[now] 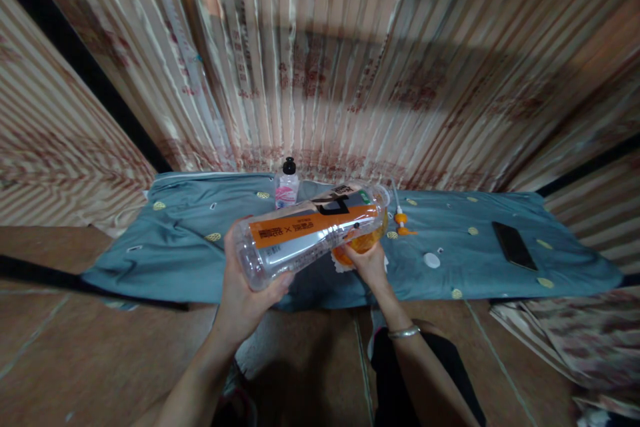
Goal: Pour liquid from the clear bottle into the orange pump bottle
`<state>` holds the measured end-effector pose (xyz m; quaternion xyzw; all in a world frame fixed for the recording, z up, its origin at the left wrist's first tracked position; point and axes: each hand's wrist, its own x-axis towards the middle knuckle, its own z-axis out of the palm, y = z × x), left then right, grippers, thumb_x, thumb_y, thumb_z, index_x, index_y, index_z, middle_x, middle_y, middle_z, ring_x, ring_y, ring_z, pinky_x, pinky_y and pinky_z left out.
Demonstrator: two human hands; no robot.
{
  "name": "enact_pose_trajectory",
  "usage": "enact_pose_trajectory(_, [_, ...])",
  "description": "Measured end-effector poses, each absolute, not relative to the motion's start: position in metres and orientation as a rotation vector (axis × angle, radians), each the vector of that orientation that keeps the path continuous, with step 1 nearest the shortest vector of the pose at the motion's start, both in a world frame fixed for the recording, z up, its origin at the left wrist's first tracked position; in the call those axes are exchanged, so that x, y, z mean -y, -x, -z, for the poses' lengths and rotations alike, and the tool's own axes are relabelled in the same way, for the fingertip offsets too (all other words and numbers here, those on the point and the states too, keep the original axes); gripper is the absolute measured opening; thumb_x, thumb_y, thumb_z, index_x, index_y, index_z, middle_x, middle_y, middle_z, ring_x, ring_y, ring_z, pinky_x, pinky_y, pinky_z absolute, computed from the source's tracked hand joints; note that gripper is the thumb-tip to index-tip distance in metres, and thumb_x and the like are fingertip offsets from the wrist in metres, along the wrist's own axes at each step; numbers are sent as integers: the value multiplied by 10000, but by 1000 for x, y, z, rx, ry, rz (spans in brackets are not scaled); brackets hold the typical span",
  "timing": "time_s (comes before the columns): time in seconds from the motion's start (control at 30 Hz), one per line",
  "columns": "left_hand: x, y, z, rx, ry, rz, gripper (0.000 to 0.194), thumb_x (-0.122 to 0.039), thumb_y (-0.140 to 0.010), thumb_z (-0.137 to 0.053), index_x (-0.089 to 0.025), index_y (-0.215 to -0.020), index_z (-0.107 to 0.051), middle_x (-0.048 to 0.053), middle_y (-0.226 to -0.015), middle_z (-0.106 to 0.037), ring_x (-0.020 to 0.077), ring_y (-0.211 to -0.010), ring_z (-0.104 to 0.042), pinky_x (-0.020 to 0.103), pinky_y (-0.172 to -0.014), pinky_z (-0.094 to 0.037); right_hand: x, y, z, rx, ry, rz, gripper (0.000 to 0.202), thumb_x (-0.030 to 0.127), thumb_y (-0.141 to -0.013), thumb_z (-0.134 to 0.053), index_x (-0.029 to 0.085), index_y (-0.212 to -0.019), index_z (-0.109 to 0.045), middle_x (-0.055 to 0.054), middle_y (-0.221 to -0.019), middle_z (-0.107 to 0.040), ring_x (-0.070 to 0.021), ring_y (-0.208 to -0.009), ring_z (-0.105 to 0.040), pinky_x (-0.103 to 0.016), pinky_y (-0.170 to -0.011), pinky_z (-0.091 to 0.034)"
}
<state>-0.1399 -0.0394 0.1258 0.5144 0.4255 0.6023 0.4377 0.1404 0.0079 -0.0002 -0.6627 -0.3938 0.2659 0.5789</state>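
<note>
My left hand point(250, 290) is wrapped round the base of a large clear plastic bottle point(310, 230) with an orange, grey and black label. The bottle lies tilted almost on its side, its open mouth toward the right. Under that mouth my right hand point(369, 263) grips an orange-coloured bottle point(369, 240), partly hidden behind the clear one. Whether liquid is passing between them I cannot tell. An orange and white pump head point(401, 221) lies on the cloth just right of the bottles. A round white cap point(431, 259) rests nearer the front edge.
A blue-green patterned cloth point(175, 240) covers the low surface. A small clear bottle with a black cap point(287, 188) stands at the back. At the right lies a dark phone point(514, 245). Striped curtains point(320, 67) hang behind, with dark poles point(90, 67) at the sides.
</note>
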Motion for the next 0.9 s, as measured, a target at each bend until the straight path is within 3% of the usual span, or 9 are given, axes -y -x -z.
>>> enact_pose_trajectory(0.2, [39, 142, -125, -1048, -1292, -1487, 1060, -693, -728, -1093, -295, -1513, -504, 101, -1272, -807, 438, -1297, -844, 624, -1125, -718, -9, -141, 2, 944, 1560, -639, 749, 626, -560, -1068, 260, -1150, -786, -154, -1157, -945, -463, -1243, -896, -613, -1105, -748])
enact_pose_trajectory(0.53, [39, 140, -127, -1029, -1282, -1500, 1030, -671, -732, -1095, -285, -1499, -526, 117, -1272, -817, 442, -1306, -844, 636, -1152, -709, -7, -138, -3, 922, 1550, -635, 743, 648, -554, -1052, 257, -1129, -790, -158, -1138, -949, -463, -1155, -913, -619, -1062, -758])
enact_pose_trajectory(0.9, [39, 140, -128, -1027, -1271, -1499, 1036, -639, -722, -1104, -280, -1499, -521, 127, -1308, -822, 461, -1346, -838, 640, -1162, -703, -8, -141, 0, 946, 1566, -631, 769, 663, -561, -1049, 253, -1155, -783, -173, -1182, -941, -470, -1255, -890, -613, -1135, -730])
